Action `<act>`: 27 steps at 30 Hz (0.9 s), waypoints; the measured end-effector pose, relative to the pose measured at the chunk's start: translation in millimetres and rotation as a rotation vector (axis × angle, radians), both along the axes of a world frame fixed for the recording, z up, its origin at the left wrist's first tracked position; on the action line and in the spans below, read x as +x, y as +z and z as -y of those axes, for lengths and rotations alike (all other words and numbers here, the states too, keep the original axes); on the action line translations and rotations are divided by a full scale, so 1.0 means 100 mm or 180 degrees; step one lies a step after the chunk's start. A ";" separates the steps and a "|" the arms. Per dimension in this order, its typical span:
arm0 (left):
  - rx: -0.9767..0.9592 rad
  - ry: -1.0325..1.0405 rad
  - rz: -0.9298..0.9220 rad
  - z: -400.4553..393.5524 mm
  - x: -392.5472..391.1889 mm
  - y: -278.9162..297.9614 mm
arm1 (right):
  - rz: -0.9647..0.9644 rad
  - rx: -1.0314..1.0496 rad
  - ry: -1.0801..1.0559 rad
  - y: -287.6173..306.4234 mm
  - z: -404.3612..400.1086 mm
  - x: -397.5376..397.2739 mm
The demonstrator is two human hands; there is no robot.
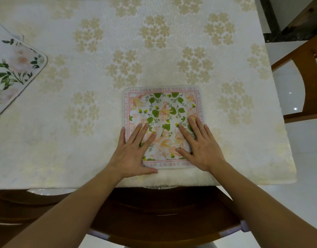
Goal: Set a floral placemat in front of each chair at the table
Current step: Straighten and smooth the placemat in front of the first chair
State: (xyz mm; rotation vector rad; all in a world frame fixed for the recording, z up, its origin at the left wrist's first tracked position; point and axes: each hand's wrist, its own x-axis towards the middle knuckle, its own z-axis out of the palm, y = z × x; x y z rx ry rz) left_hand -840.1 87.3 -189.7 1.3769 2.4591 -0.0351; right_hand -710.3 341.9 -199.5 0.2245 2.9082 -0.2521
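Both the left hand (pixel 134 151) and right hand (pixel 199 144) lie flat and open, gripping nothing, pressing the square pink-bordered floral placemat (pixel 163 111) smooth on the cream-clothed worktop (pixel 82 140) before the near brown wooden chair (pixel 163 212).

Lighting: soft, even, warm, overhead; shadows faint. Glare: small bright spots on glossy white tiled floor (pixel 293 102). Distortion: wide-angle bowing at frame edges. Focus: mild softness throughout, cream flower-patterned worktop cloth (pixel 100 122) slightly overexposed.
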 end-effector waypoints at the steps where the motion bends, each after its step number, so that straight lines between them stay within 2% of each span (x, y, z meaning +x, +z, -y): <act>1: -0.0002 -0.0002 -0.0003 0.00 0.00 0.00 | 0.0001 -0.0011 -0.0016 -0.01 0.01 0.00; 13: 0.0114 0.0055 -0.0031 0.01 0.07 -0.02 | 0.0020 -0.0105 0.0117 0.04 0.04 0.19; 27: -0.0058 0.0056 -0.0010 0.05 0.01 0.02 | 0.0070 -0.0225 0.0259 0.04 0.08 0.16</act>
